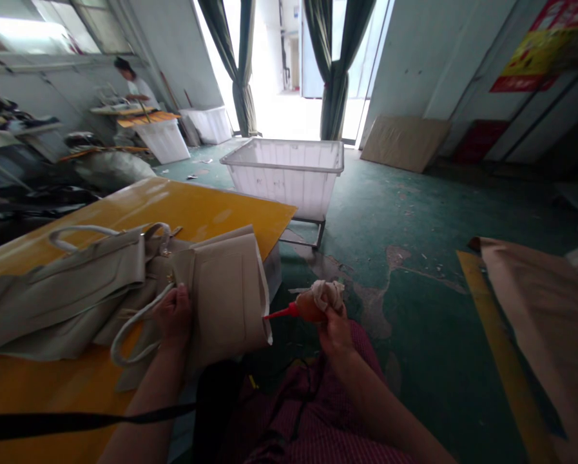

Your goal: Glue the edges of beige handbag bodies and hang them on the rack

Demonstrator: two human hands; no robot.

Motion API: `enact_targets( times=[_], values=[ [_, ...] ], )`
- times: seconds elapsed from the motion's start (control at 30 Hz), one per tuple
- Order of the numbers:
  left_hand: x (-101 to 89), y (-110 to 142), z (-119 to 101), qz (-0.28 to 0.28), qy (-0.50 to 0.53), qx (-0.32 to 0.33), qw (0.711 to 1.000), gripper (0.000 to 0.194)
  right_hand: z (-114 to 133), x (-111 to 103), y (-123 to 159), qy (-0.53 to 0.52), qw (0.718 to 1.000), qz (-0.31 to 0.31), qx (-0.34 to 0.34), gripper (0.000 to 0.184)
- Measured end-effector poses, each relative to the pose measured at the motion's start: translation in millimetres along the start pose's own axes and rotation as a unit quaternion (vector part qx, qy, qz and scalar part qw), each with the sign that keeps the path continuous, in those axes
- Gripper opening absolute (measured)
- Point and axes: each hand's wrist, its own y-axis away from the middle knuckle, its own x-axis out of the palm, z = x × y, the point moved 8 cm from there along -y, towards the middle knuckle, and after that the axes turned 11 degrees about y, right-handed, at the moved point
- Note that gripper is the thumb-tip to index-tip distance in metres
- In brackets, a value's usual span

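Observation:
My left hand (173, 314) is closed on a beige handbag panel (223, 293), which hangs past the edge of the yellow tabletop. A pale looped handle (124, 335) lies beside that wrist. In my right hand (336, 328) is a glue bottle (312, 307) with a long red nozzle and a cloth wrapped about its rear end. The nozzle tip is at the panel's open right edge; whether it touches cannot be made out. More beige bag pieces (71, 296) with pale handles lie on the table to the left.
The yellow tabletop (211, 209) stretches forward and left. Past it stands a white bin (289, 180) on a metal frame. Brown sheet material (525, 309) lies at the right. At the far left a person (136, 87) sits at a worktable.

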Motion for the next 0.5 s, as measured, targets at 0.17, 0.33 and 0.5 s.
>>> enact_targets(
  times=[0.17,0.33,0.5],
  values=[
    [0.8,0.4,1.2,0.003,0.007,-0.001,1.000,0.045,2.8,3.8,1.6,-0.015,1.000,-0.011,0.025,0.043],
    [2.5,-0.7,6.6,0.004,0.006,0.002,1.000,0.043,6.8,2.7,6.4,0.005,1.000,-0.010,0.021,0.047],
    [3.5,-1.3,9.6,0.006,0.003,0.006,1.000,0.045,8.4,-3.9,9.2,0.010,1.000,-0.027,-0.010,0.049]
  ],
)
